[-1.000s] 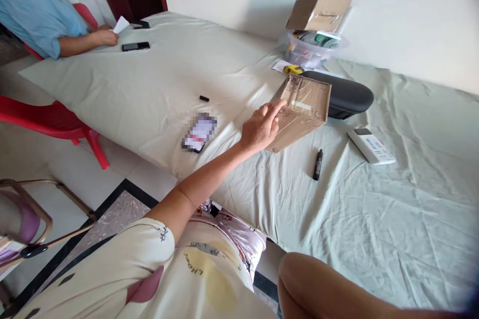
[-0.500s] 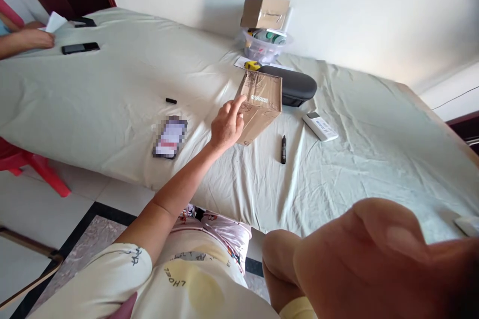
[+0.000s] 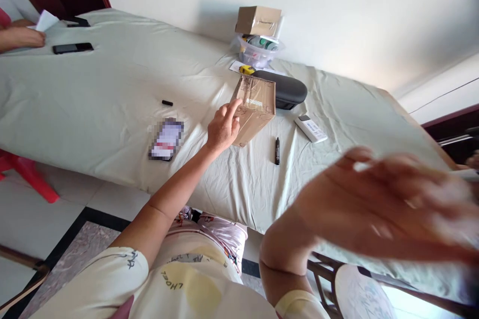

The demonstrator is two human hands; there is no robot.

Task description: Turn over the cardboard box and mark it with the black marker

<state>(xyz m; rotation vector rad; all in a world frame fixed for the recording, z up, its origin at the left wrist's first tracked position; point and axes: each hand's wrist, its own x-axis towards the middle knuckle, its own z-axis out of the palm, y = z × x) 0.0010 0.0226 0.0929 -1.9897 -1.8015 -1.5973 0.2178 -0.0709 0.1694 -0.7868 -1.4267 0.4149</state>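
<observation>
My left hand (image 3: 222, 128) rests against the near side of a tilted brown cardboard box (image 3: 255, 109) on the cloth-covered table (image 3: 112, 89), index finger stretched up along the box, other fingers curled. My right hand (image 3: 389, 204) is raised close to the camera at the right, smeared by motion, its fingers spread apart with nothing in them. A black marker (image 3: 277, 150) lies just right of the box, a phone (image 3: 166, 139) to its left.
Behind the box lie a black case (image 3: 286, 89), a white remote (image 3: 310, 128), and a clear tub (image 3: 258, 50) with a small carton (image 3: 258, 20) on it. Another person's hand (image 3: 22, 37) and a dark phone (image 3: 72, 48) are far left. A small black object (image 3: 167, 103) lies mid-table.
My right hand has risen and swung right across the view, fingers spreading. The view has shifted slightly right. My left hand stays on the box.
</observation>
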